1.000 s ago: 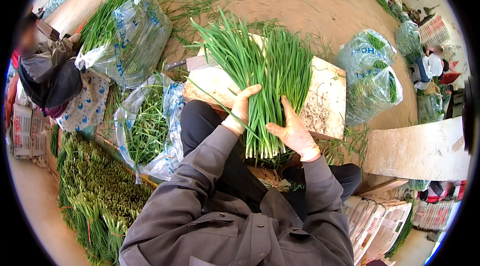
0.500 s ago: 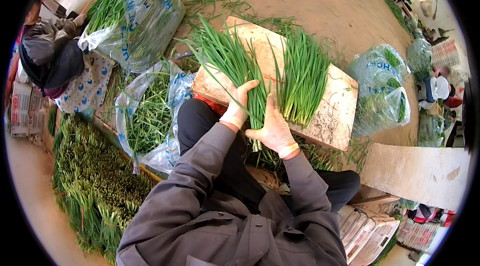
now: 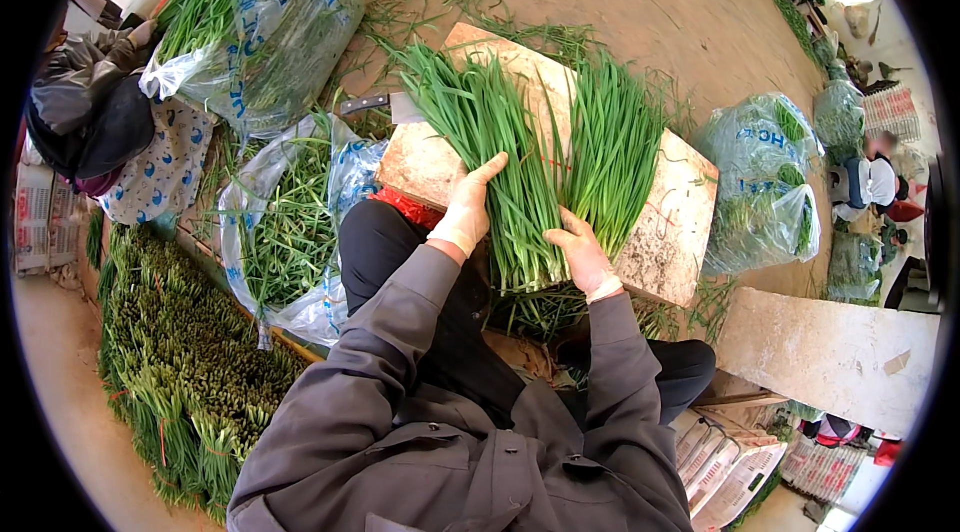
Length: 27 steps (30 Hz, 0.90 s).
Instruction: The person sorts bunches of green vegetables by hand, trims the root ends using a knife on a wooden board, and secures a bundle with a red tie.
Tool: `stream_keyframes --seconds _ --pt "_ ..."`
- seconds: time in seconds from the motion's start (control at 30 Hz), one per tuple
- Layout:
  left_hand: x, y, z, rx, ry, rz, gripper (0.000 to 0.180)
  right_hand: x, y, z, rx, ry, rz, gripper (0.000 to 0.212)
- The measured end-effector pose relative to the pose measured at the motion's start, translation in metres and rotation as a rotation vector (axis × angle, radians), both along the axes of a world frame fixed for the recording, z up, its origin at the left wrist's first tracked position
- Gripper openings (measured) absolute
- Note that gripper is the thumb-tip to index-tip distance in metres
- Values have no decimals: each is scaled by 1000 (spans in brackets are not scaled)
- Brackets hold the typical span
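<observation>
A thick bunch of long green chives (image 3: 500, 142) lies on a pale worn board (image 3: 668, 232) in front of my knees. My left hand (image 3: 468, 207) presses flat against the bunch's left side near its cut ends. On the right side my right hand (image 3: 578, 254) cups the same ends. Both hands squeeze the bunch between them. A second fan of chives (image 3: 615, 147) spreads on the board just right of the held bunch. A knife (image 3: 385, 108) lies at the board's far left corner.
Clear plastic bags of greens lie at the left (image 3: 290, 222), far left (image 3: 255, 22) and right (image 3: 765, 182). Stacked tied bunches (image 3: 170, 362) fill the lower left. Another person (image 3: 95, 102) sits at the far left; a concrete slab (image 3: 830, 357) lies right.
The view has tilted down and left. My hands have drawn closer together around the bunch's lower ends, the right hand sliding down toward the cut tips.
</observation>
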<state>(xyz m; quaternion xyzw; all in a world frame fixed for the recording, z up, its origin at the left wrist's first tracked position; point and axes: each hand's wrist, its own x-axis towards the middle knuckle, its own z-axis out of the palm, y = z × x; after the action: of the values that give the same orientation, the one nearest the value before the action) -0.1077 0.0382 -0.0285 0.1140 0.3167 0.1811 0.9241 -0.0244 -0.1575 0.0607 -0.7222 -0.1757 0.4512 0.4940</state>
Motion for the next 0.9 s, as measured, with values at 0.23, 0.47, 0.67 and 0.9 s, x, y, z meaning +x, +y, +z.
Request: stream_keyframes --seconds 0.23,0.47,0.67,0.9 --pt "6 -3 6 69 96 66 61 30 -14 -28 -127 -104 -24 80" --pt "4 -11 29 321 92 73 75 22 -9 -3 -141 -173 -47 91" --pt "6 -27 28 531 8 108 85 12 -6 -7 3 -337 60 89" --pt "2 -26 21 529 -57 67 128 6 6 1 39 -323 -15 67"
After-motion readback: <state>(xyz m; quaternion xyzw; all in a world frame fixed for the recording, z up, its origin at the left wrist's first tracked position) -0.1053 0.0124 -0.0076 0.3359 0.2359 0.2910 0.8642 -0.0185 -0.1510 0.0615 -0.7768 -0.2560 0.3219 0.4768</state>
